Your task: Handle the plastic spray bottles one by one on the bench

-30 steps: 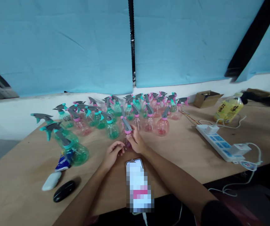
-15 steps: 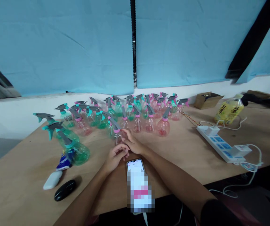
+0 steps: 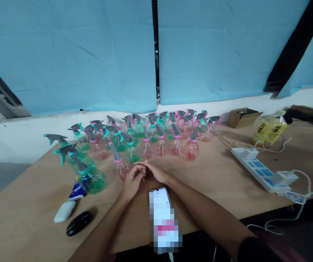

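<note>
My left hand (image 3: 134, 179) rests just above the table, its fingers loosely bent and nothing visible in them. Against it lies my right hand (image 3: 156, 171), fingers stretched left and partly hidden behind the left hand. A clear pink spray bottle (image 3: 122, 169) with a grey trigger head stands upright close to the left hand's fingers; whether they touch it I cannot tell. Behind the hands stands a green spray bottle (image 3: 133, 154). A phone (image 3: 160, 194) with a partly blurred screen lies between my forearms, a white cable plugged into its near end.
Several pink and green spray bottles (image 3: 191, 150) stand in rows along the wall. At left are another green spray bottle (image 3: 96, 181), a blue packet (image 3: 78, 190), a white case (image 3: 64, 211) and a black case (image 3: 78, 223). A power strip (image 3: 254, 169), yellow-labelled bottle (image 3: 268, 129) and cardboard box (image 3: 244, 118) are at right.
The near pink spray bottle has shifted left, uncovering the green one behind it. My right hand's fingers have come away from its neck and now lie by my left hand. The view has shifted slightly.
</note>
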`<control>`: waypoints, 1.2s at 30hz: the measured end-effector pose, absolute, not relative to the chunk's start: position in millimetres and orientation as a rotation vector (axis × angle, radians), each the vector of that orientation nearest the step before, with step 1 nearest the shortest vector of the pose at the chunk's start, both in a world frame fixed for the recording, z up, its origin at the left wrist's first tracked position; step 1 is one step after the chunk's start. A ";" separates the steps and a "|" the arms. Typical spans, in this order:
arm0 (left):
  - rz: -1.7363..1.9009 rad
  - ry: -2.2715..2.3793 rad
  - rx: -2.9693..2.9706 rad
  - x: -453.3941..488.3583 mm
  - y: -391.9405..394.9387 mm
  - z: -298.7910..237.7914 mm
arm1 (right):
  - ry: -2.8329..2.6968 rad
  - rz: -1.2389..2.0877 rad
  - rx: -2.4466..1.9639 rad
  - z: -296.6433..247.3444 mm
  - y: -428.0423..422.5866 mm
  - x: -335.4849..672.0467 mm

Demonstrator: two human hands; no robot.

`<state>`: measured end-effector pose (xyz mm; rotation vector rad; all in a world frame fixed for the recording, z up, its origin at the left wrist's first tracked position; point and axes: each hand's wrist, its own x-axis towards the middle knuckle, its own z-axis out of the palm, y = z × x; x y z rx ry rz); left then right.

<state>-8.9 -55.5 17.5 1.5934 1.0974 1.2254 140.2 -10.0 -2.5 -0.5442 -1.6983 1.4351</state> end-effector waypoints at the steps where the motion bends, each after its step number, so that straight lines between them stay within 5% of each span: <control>1: 1.267 1.108 1.572 -10.9 -53.6 16.4 | -1.664 1.431 -0.527 -3.6 -8.5 140.5; 15: 1.714 1.324 1.360 -47.1 -23.2 9.5 | -1.534 1.269 -0.656 -2.4 0.7 149.6; 36: 1.526 1.449 1.786 -45.9 -17.3 -1.7 | -1.553 1.367 -0.689 -20.9 17.9 142.5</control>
